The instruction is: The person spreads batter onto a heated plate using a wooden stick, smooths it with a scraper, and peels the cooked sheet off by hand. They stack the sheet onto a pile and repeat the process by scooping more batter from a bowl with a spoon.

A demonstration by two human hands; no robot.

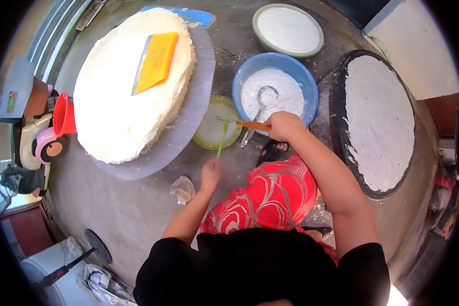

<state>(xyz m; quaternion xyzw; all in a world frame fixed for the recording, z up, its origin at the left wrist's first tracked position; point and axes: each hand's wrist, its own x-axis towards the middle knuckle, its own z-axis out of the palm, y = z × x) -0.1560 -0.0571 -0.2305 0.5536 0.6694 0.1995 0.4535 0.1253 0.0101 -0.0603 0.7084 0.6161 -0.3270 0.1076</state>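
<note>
My right hand (286, 126) is closed around the handle of an orange-handled tool (254, 125). Its narrow metal end points left over a yellow-green bowl (201, 137) of cloudy liquid; I cannot make out its exact kind. My left hand (210, 176), slightly blurred, grips a thin bright green strip (222, 138) that reaches up across the bowl, close to the tool's tip. Beyond my right hand is a blue basin (237, 89) of white batter (285, 92), with a metal ladle (262, 104) resting in it.
At the left, a thick pale round stack (122, 102) on a grey board (199, 86) carries an orange scraper (158, 60). A black round pan (343, 148) coated in white lies right. A pale green basin (257, 30) stands behind. A crumpled cloth (182, 189) lies near my left hand.
</note>
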